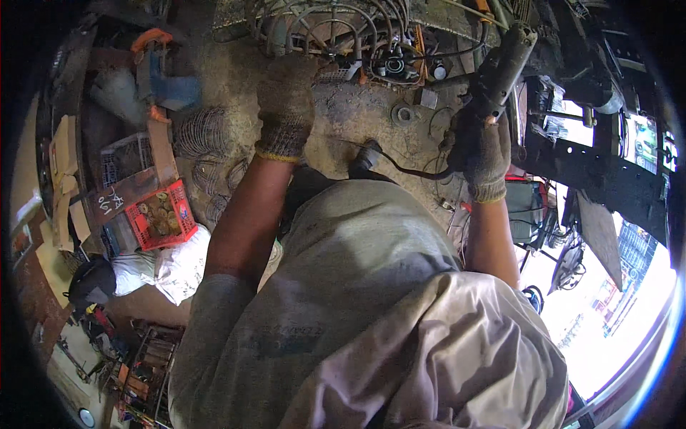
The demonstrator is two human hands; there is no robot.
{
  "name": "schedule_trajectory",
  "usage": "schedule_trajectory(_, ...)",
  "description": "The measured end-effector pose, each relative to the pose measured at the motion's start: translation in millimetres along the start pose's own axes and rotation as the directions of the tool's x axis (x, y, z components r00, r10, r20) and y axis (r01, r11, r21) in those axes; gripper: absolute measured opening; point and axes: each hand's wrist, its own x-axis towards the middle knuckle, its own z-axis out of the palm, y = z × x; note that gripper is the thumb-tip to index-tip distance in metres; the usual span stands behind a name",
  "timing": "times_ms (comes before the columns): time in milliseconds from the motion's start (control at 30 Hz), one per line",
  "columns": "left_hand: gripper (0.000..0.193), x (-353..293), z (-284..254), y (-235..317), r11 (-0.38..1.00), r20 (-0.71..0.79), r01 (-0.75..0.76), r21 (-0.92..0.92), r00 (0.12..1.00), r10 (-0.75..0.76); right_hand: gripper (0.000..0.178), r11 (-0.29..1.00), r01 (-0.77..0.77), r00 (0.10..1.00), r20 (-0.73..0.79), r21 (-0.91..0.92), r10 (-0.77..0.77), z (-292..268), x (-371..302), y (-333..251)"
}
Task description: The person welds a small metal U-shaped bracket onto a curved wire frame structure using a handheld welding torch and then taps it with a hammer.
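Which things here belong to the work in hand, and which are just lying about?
Seemingly in use:
Bent metal rods, at the gloved left hand
Grey cylindrical tool, apparently held by the gloved right hand

Seemingly lying about:
Wire coils
Red crate
White sacks

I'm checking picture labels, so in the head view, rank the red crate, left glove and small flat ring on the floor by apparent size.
1. Left glove
2. Red crate
3. Flat ring, clearly smallest
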Motion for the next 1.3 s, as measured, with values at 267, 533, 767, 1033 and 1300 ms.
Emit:
schedule_trajectory(267,0.023,-1,-3,17,0.962,0.061,0.177,-0.207,0.984,-0.168,0.049,0.996,0.009,0.989,0.149,0.094,-0.023,3,-1,4)
schedule_trajectory(533,0.018,-5,-2,32,0.919,0.037,0.256,-0.301,0.966,-0.257,0.045,0.999,-0.037,0.992,0.121,0.03,0.033,10,-8,2)
schedule_trajectory(767,0.021,-3,-2,31,0.816,0.11,0.407,-0.41,0.911,-0.398,0.042,1.0,0.012,0.988,0.155,0.007,-0.013,12,-7,2)
schedule_trajectory(1033,0.026,-1,1,18,0.881,0.071,0.278,-0.382,0.96,-0.272,0.045,0.999,-0.028,0.983,0.18,0.027,0.023,13,-4,2)
schedule_trajectory(1300,0.022,-3,1,44,0.856,0.049,0.324,-0.402,0.941,-0.334,0.048,1.0,0.014,0.979,0.204,-0.016,-0.01,10,-1,7)
